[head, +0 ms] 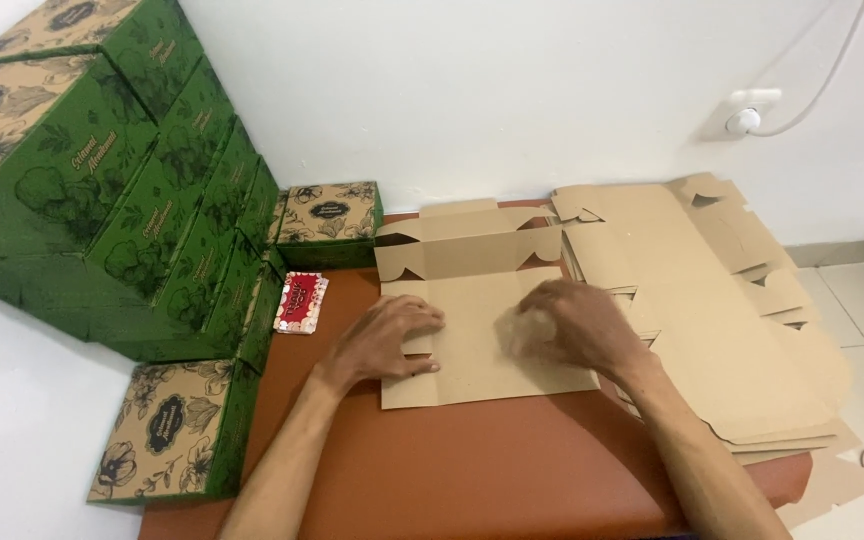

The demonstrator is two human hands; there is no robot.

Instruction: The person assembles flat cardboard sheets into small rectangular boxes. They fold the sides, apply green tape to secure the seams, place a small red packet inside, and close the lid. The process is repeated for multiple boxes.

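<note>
On a brown cushioned bench (472,460), left hand (387,338) and right hand (570,322) pressed flat, fingers spread, on an unfolded cardboard box blank (472,360) beside stacked green boxes (122,200).

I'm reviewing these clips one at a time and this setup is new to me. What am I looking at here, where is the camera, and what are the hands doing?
There is one picture, taken by a camera worn on a person's head and looking down at their own bare arms. No machine is involved. The left hand and the right hand both press flat on an unfolded brown cardboard sheet, whose far flap stands partly folded up. The right hand is blurred, so its grip is unclear. The sheet lies on a reddish-brown surface. To the right is a stack of more flat sheets. To the left, finished green boxes with flower patterns are piled against the wall, and a small red packet lies beside them.
</note>
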